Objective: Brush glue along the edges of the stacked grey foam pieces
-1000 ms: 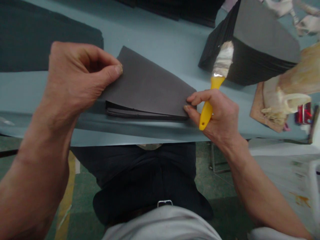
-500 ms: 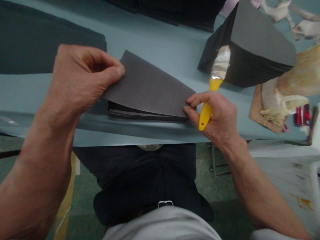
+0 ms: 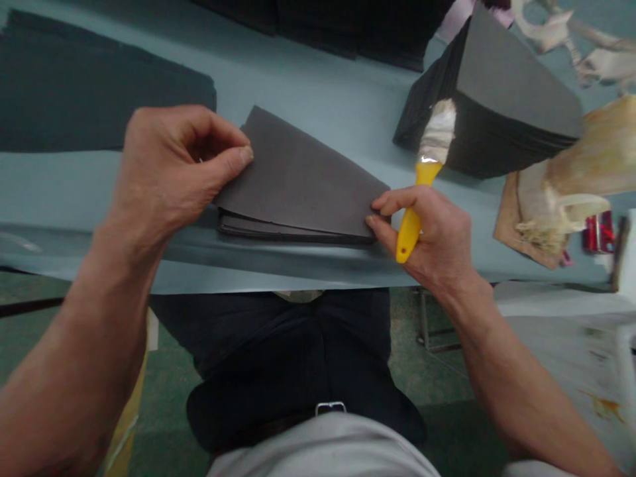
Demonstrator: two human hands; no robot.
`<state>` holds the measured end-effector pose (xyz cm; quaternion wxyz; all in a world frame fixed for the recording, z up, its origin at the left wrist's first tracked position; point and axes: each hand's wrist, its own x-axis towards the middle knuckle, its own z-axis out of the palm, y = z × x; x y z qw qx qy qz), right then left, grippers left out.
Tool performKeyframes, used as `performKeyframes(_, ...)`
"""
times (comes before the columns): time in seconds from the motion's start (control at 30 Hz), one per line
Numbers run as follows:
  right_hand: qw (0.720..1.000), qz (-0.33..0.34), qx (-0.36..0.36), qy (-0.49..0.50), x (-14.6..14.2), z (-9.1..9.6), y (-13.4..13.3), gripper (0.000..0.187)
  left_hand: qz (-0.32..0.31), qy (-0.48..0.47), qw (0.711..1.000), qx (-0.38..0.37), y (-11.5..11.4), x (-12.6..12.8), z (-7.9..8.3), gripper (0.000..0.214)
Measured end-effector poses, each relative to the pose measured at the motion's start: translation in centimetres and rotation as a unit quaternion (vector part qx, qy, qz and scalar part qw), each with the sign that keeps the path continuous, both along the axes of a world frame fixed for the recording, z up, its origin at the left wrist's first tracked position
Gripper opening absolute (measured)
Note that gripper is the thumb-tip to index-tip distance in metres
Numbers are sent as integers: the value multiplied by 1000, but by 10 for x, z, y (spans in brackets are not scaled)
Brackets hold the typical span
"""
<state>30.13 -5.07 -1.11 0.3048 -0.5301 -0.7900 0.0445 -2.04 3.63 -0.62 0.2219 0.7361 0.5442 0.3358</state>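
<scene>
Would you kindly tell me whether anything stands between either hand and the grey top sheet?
Nothing visible does: the left hand pinches the grey top sheet at its left edge, and the right hand has fingertips at its right end. The yellow-handled brush in that hand sits right of the sheet, not in between.
</scene>
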Motion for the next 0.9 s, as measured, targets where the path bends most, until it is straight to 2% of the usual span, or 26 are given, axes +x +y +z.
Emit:
performKeyframes(0.17, 1000, 2, 3, -2, 0, 0, 0, 13, -10, 38, 999, 34, 0, -2, -3, 34)
performKeyframes(0.6, 1000, 0, 1, 5, -2, 2, -1, 13, 10, 48, 998, 28, -1, -2, -5, 33)
performKeyframes(0.9, 1000, -6, -22, -4, -3, 5, -1, 17, 5, 106, 993, 49, -8, 3, 3, 31)
